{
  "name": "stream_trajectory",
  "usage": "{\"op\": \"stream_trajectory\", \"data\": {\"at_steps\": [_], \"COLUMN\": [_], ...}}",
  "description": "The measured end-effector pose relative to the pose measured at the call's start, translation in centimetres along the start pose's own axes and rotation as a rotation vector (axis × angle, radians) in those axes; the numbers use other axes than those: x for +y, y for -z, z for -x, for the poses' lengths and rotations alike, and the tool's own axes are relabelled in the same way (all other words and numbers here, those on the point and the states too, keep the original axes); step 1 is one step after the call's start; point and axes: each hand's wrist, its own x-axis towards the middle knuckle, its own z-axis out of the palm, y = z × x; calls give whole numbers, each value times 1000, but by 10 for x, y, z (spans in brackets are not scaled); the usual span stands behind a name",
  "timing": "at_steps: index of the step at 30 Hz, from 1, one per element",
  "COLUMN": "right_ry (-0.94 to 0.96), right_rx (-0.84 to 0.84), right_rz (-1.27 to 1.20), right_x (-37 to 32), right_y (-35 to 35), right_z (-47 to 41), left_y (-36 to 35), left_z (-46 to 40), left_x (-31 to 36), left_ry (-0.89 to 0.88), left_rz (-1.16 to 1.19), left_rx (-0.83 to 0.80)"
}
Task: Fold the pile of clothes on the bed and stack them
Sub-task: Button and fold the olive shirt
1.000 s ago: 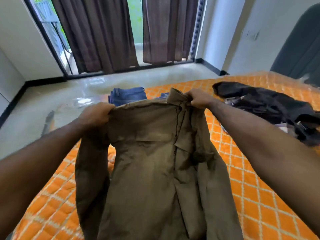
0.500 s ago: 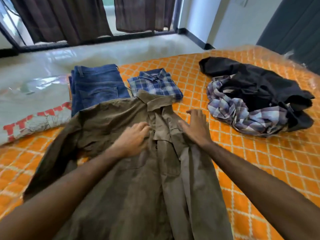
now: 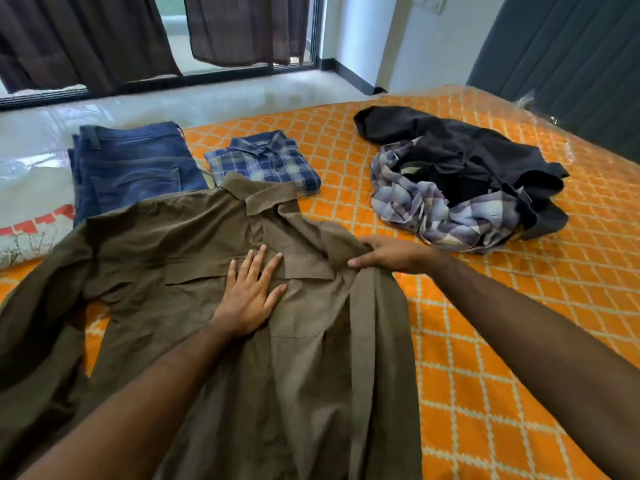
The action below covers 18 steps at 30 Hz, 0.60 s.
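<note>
The brown shirt (image 3: 214, 306) lies flat on the bed (image 3: 519, 341), collar away from the person. The left hand (image 3: 251, 292) presses its chest with straight fingers. The right hand (image 3: 388, 254) pinches the right shoulder edge, nearest for folding inward.

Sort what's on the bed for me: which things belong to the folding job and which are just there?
Job: brown shirt, left hand pressing it flat, right hand gripping its edge, folded jeans, folded checked shirt, unfolded pile.

Just there: curtains, orange bedcover.
</note>
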Motion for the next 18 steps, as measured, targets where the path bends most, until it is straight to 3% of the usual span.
{"op": "stream_trajectory", "data": {"at_steps": [2, 4, 6, 9, 13, 15, 16, 18], "right_ry": [-51, -126, -160, -158, -187, -246, -265, -313], "right_rx": [167, 544, 730, 692, 370, 295, 347, 667], "right_rz": [26, 314, 456, 322, 302, 176, 167, 477], "right_x": [11, 24, 36, 54, 77, 86, 88, 86], "right_y": [41, 68, 70, 53, 39, 52, 60, 70], "right_z": [-8, -17, -20, -19, -11, -1, 5, 22], "left_y": [-1, -2, -2, -2, -3, -2, -1, 0], "left_z": [0, -2, -3, -3, -3, -3, -4, -4], "left_x": [0, -1, -1, 0, -1, 0, 0, 2], "left_ry": [-10, -12, -8, -8, -11, -5, -4, -4], "left_rz": [-8, -11, -30, -37, -37, -36, -35, -33], "left_rx": [-5, -34, -50, -51, -49, -53, -58, -57]}}
